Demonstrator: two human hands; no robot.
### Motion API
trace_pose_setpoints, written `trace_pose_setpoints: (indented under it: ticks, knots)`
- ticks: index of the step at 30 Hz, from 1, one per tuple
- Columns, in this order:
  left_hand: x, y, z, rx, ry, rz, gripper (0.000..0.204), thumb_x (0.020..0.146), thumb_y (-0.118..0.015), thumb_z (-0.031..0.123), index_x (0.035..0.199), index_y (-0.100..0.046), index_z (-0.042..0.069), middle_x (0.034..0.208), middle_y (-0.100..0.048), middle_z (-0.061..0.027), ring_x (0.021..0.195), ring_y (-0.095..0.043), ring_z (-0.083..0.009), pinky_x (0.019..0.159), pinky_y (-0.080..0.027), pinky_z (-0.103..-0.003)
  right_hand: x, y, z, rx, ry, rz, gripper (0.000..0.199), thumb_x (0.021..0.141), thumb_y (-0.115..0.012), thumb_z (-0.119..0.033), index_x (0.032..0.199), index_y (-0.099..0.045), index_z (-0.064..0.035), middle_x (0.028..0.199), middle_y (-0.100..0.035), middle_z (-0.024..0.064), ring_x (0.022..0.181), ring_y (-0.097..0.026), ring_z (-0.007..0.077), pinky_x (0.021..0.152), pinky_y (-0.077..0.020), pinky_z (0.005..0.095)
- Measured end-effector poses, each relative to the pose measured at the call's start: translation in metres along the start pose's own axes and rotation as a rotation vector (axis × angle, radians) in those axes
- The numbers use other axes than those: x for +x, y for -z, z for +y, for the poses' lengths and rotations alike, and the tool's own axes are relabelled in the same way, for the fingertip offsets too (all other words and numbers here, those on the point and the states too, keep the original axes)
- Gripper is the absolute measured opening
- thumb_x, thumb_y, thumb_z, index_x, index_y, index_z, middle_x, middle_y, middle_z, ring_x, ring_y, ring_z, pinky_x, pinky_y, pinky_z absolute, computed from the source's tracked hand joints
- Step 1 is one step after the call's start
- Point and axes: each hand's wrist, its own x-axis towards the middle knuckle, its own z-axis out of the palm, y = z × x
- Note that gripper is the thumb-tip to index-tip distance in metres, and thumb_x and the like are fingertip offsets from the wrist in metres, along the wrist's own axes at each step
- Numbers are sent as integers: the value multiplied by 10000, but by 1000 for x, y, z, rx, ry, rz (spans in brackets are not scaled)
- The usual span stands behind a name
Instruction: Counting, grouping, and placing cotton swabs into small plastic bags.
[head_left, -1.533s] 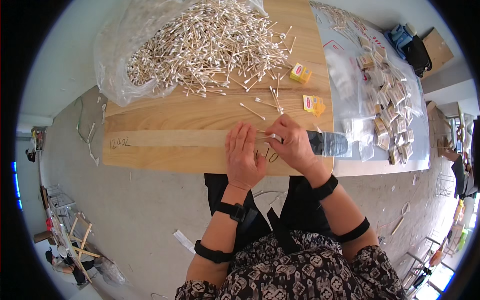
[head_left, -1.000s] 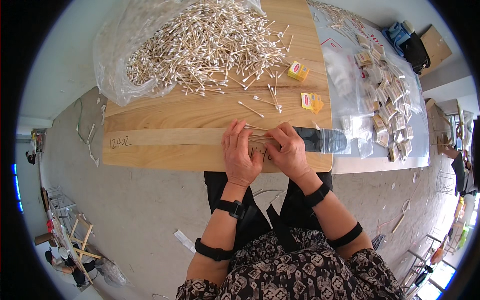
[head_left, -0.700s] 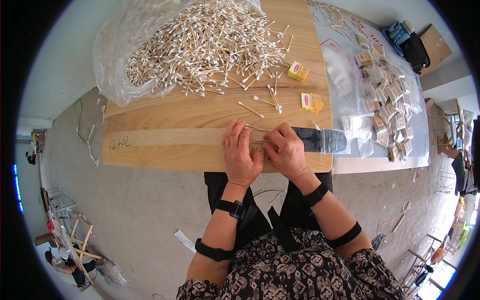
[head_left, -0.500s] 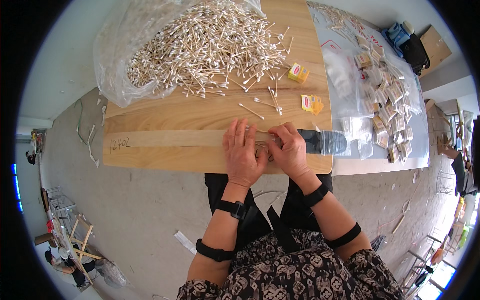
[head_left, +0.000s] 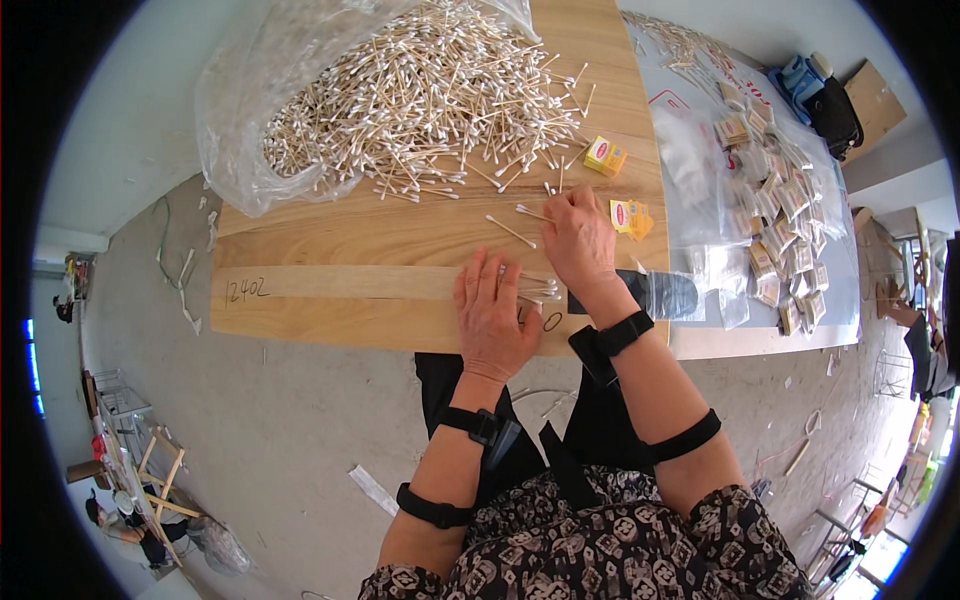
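My left hand (head_left: 495, 322) lies flat on the wooden table with its fingers stretched out. A small bunch of cotton swabs (head_left: 542, 289) sticks out from beside its fingers, partly covered by them. Farther forward and right, my right hand (head_left: 583, 238) has its fingers bent down over a few loose cotton swabs (head_left: 532, 212); its fingertips are partly hidden. One single cotton swab (head_left: 511, 231) rests between the two hands. Two small yellow boxes, an upper one (head_left: 605, 156) and a flattened-looking lower one (head_left: 630, 218), lie to the right of that hand.
A big heap of cotton swabs (head_left: 430, 95) spills from a clear plastic bag (head_left: 235, 150) at the far side. On the right, many small packs of swabs (head_left: 790, 195) lie on a grey sheet with clear bags (head_left: 685, 165). A dark, tape-covered strip (head_left: 670, 296) sits at the table's right edge.
My right hand has moved forward, away from the bunch beside my left hand, onto the loose swabs. The bunch's ends are now uncovered. My left hand has stayed nearly in place.
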Motion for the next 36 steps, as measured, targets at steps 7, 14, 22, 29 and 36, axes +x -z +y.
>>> trace_pose_setpoints:
  ticks: [7, 14, 22, 29, 36]
  knots:
    - [0, 2, 1, -20, 29, -26, 635, 707, -713, 190, 1283, -506, 20, 1354, -481, -162, 1346, -362, -358, 1113, -251, -490, 0, -7, 2, 30, 55, -5, 18, 755, -627, -59, 765, -627, -44, 886, -550, 114, 852, -591, 307, 699, -515, 410]
    - [-1, 0, -1, -22, 19, -15, 641, 704, -701, 173, 1289, -498, 8, 1367, -478, -173, 1349, -365, -358, 1112, -260, -484, -6, -7, -9, 162, 40, -7, 40, 755, -661, -90, 763, -633, -62, 863, -556, 94, 811, -606, 306, 671, -505, 413]
    - [1, 1, 1, 4, 5, -1, 596, 706, -693, 190, 1248, -535, 1, 1347, -493, -167, 1341, -372, -358, 1108, -258, -492, -24, 14, -6, 184, 169, -227, 42, 741, -639, -86, 714, -629, -54, 837, -564, 118, 818, -613, 323, 657, -513, 422]
    - [-1, 2, 0, -4, -17, -28, 553, 710, -699, 203, 1206, -570, -2, 1300, -512, -147, 1338, -371, -346, 1107, -256, -487, -15, 21, -6, 271, -76, -163, 21, 742, -639, -69, 754, -633, -53, 851, -560, 129, 829, -607, 332, 688, -509, 432]
    - [-1, 0, 1, 28, -1, -56, 639, 720, -696, 233, 1287, -515, -1, 1376, -466, -153, 1356, -348, -346, 1115, -241, -484, -8, -2, -1, 166, 25, -89, 52, 748, -652, -72, 800, -656, -70, 886, -551, 102, 856, -594, 317, 686, -516, 414]
